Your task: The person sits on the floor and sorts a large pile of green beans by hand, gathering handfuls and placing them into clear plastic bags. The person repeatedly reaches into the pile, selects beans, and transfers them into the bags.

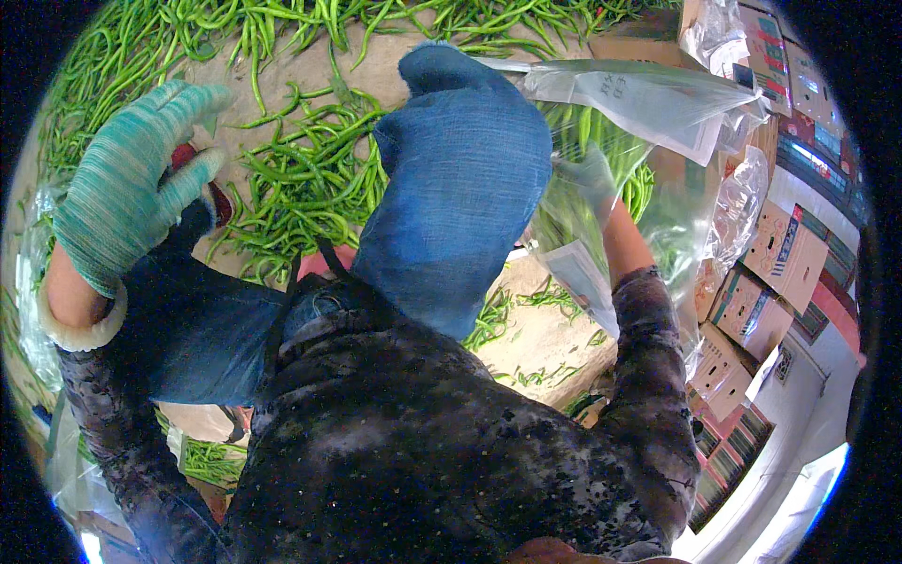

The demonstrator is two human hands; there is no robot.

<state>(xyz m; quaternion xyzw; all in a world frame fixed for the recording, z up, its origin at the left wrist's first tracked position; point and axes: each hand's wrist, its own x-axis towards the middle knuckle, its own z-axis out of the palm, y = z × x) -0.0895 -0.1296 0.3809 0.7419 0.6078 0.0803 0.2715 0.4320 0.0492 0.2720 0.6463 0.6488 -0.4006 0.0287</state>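
Note:
My left hand (pixel 141 183), in a green and white knitted glove, is raised at the left above my leg, its fingers apart and nothing in it. My right hand (pixel 592 173), gloved too, is seen through clear plastic at the right of my knee, beside long green chili peppers (pixel 638 190) in a clear plastic bag (pixel 648 99). Whether it grips any peppers cannot be told. A loose pile of green peppers (pixel 310 176) lies on the ground cloth (pixel 232 120) between my legs.
More green peppers (pixel 282 21) are spread along the top and left. Printed cardboard boxes (pixel 786 247) are stacked at the right, near crumpled clear plastic (pixel 736 204). My jeans-clad knee (pixel 465 155) stands between the pile and the bag. Scattered peppers (pixel 493 317) lie behind my leg.

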